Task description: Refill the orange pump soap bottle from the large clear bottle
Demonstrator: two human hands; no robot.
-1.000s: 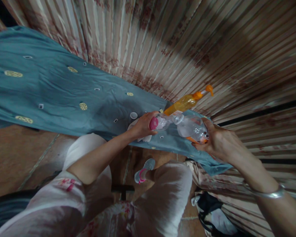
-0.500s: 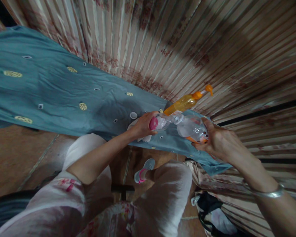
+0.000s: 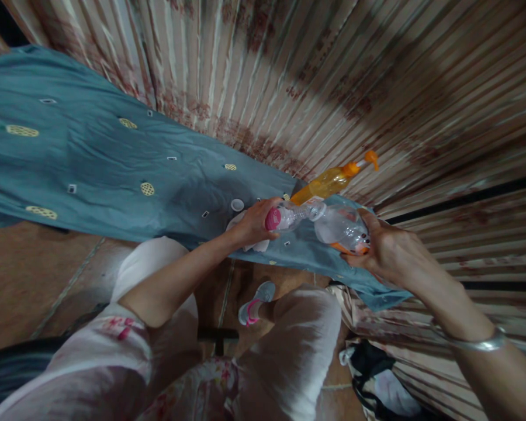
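Observation:
My left hand (image 3: 255,225) is closed round a clear plastic bottle with a pink label (image 3: 273,219). Its neck points right, to the mouth of a second, larger clear plastic bottle (image 3: 339,227). My right hand (image 3: 383,245) grips that one, which has an orange label and lies tilted with its neck to the left. The two mouths meet or nearly meet; I cannot tell if they touch. Just behind them stands a pump bottle of yellow liquid (image 3: 324,186) with an orange pump top. A small white cap (image 3: 237,204) lies beyond my left hand.
A teal cloth with pineapple prints (image 3: 109,158) covers the long table. White crumpled tissue (image 3: 258,245) lies under my left hand. Pleated curtains (image 3: 228,76) hang behind and to the right. Dark and white fabric (image 3: 377,374) sits low at the right.

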